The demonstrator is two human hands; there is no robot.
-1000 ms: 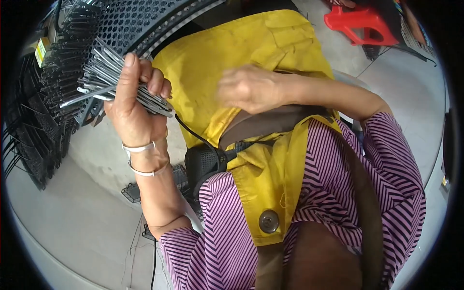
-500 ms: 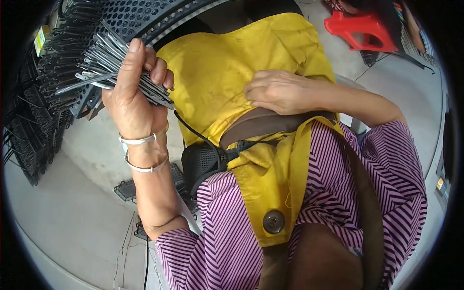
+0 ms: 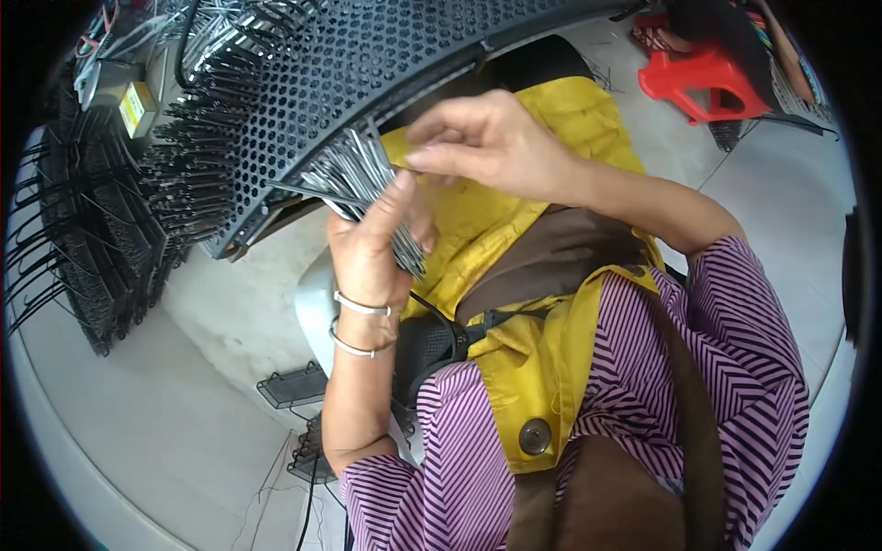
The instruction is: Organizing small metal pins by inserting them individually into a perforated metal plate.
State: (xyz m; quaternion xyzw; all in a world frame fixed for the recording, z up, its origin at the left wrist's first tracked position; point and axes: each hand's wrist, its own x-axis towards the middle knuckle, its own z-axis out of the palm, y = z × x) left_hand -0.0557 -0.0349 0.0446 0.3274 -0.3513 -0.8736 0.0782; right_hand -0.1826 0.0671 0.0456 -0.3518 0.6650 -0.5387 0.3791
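My left hand (image 3: pixel 372 234) is closed round a thick bundle of thin grey metal strips (image 3: pixel 354 170), its thumb pressed along the side. One strip sticks out crosswise to the left of the rest. Just right of the bundle, my right hand (image 3: pixel 505 147) is raised with thumb and fingers apart, and nothing shows between them. Its fingertips come close to the strips; whether they touch cannot be made out. Below both hands lies the yellow apron (image 3: pixel 570 119) over my lap.
A black perforated tabletop (image 3: pixel 367 55) stands ahead, with rows of black metal pieces (image 3: pixel 207 138) along its left side. Loose silvery strips (image 3: pixel 230 37) and a small yellow-and-white box (image 3: pixel 138 108) are beyond. Black wire racks (image 3: pixel 294 386) lie on the floor; a red plastic stool (image 3: pixel 707 83) is at far right.
My left hand has moved right and down with the bundle. My right hand has lifted off the apron toward the bundle, its fingers spreading. More of the tabletop shows.
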